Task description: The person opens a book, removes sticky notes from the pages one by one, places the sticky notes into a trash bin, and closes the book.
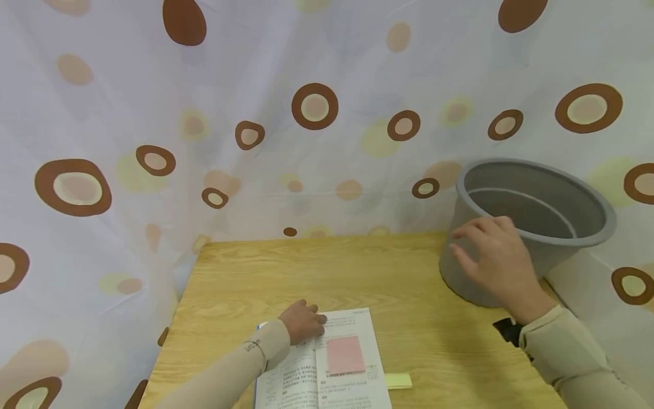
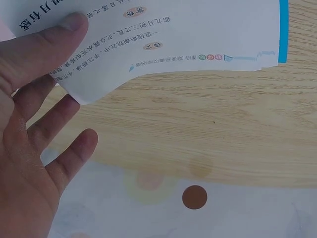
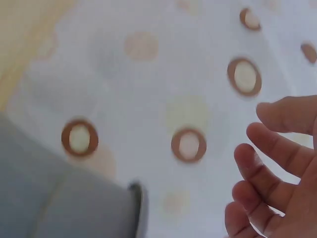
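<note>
An open book lies at the front of the table, with a pink sticky note on its right page. My left hand is at the book's upper edge. Seen from the left wrist, the thumb lies over a lifted page and fingers are behind it, pinching it; the other fingers spread free. On the right, my right hand hovers in front of a grey bucket, fingers loosely bent. In the right wrist view that hand holds nothing.
A small yellow sticky pad lies on the wooden table beside the book's right edge. The bucket stands at the table's back right corner. A spotted curtain hangs behind and around the table.
</note>
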`<state>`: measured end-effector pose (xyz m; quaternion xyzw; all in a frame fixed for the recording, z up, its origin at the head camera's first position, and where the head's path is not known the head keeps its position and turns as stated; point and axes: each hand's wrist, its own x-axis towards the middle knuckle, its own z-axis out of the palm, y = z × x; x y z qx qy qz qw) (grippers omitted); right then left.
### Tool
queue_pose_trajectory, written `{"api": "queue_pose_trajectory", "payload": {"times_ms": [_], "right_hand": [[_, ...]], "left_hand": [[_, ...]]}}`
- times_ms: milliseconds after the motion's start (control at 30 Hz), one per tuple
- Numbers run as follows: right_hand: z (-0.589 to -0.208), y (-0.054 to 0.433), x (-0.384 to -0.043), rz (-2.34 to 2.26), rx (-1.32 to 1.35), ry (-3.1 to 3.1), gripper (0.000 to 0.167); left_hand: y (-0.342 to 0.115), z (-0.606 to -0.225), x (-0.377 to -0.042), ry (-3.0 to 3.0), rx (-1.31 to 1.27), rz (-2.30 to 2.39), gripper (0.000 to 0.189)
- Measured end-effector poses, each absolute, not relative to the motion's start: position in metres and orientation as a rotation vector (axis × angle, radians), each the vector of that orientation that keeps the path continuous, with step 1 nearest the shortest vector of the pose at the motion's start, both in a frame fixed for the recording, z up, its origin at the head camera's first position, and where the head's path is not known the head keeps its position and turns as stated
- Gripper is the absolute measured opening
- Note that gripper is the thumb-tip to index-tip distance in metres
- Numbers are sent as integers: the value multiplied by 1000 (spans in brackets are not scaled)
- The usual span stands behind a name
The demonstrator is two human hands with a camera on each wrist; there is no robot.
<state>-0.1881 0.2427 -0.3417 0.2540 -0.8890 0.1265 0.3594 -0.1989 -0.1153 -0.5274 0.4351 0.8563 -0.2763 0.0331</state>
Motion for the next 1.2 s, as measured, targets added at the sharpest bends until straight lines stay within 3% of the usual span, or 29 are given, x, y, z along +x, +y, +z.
{"api": "queue_pose_trajectory", "payload": {"times_ms": [500, 1200], "right_hand": [[-492, 118, -115, 388, 1053, -2907, 18], [-545, 101, -106, 437, 1066, -2871, 23]], "left_hand": [[-112, -524, -199, 2619, 1324, -835, 25], [-116, -527, -202, 2621, 1284, -780, 26]]}}
